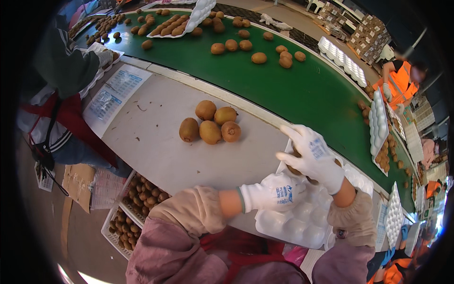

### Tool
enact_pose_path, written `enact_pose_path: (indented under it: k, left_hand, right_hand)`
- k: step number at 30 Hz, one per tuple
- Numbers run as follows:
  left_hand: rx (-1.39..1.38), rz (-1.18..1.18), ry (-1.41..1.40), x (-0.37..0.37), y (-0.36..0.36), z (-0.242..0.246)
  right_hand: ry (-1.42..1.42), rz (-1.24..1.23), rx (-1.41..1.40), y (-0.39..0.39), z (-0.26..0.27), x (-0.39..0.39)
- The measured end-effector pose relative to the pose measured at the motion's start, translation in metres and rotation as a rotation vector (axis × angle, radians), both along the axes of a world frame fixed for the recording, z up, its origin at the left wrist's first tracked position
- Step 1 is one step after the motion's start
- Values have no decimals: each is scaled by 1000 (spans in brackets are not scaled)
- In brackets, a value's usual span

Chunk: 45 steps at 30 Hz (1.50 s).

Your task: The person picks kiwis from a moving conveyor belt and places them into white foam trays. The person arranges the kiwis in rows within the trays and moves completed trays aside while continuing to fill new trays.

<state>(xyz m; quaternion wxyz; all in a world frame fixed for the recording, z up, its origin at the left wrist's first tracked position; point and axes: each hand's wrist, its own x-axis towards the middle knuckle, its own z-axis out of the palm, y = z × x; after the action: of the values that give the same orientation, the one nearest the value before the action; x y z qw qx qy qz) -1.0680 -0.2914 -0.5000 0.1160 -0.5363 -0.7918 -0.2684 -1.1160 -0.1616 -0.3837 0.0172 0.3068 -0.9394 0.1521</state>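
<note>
A white foam fruit tray (294, 227) with round hollows lies in front of me, partly over the table's edge. My right hand (314, 152), in a white glove, reaches over its far part with thumb and forefinger spread. Brown kiwifruit (294, 167) show beneath that hand, in the tray's far hollows. My left hand (273, 193), gloved too, rests low over the tray's left side. Its fingertips are out of sight, so its grasp cannot be seen. Several loose kiwifruit (210, 132) sit grouped on the grey table (170, 156), left of both hands.
A green conveyor belt (227, 74) with scattered kiwifruit curves past the far side. White crates (118, 234) of kiwifruit stand low at left. Printed sheets (117, 94) lie near a co-worker's sleeve (67, 64). Across the belt is a person in an orange vest (400, 87).
</note>
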Motion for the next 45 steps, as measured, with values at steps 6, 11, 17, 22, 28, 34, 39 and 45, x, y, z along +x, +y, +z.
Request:
enact_pose_path:
  k: [6, 11, 17, 22, 28, 34, 39, 45]
  left_hand:
    - [150, -155, -144, -6, -13, 28]
    - [-106, -110, -121, -12, -1, 3]
    - [-44, -196, -74, -15, 0, 6]
    - [-18, -183, -229, -18, -3, 18]
    - [88, -254, 25, -20, 0, -10]
    - [-96, -180, -198, -13, -1, -3]
    - [-154, -204, -312, -13, 4, -17]
    - [-224, -204, -495, -13, 3, -7]
  right_hand:
    - [-54, 169, 77, -88, -51, -56]
    - [-412, -45, -528, -45, -13, -32]
    - [-131, -379, -422, 93, 19, 51]
    - [-158, -596, -192, 144, -15, 111]
    - [40, -346, 183, 157, -33, 97]
    - [-8, -339, -117, 105, 4, -14]
    - [-207, -505, 52, 87, -15, -149]
    - [38, -668, -224, 86, -61, -267]
